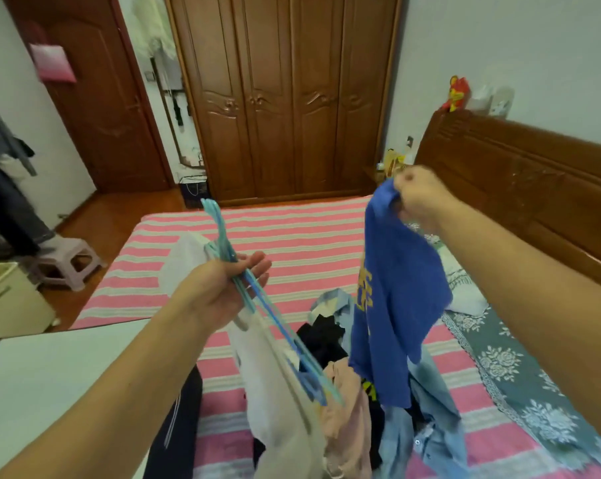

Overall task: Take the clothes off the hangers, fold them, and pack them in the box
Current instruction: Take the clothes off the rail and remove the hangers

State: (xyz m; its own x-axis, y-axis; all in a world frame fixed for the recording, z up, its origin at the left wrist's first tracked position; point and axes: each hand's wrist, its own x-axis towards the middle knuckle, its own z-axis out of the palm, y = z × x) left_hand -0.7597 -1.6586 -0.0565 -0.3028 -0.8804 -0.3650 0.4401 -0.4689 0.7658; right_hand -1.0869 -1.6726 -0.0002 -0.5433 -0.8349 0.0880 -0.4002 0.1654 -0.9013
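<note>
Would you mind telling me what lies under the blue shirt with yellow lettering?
Beneath the hanging blue shirt with yellow lettering a light blue denim garment and black clothing lie on the pink striped bedsheet. What they cover cannot be seen.

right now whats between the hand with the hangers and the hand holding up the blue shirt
In the head view, nothing is held between the left hand with the blue hangers and the right hand pinching the blue shirt; only the striped bedsheet shows behind that gap.

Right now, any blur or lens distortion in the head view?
Head view: wide-angle bending bows the wardrobe and headboard; motion blur smears the right hand, the pink bag on the door and the hangers; soft even light, no glare.
</note>
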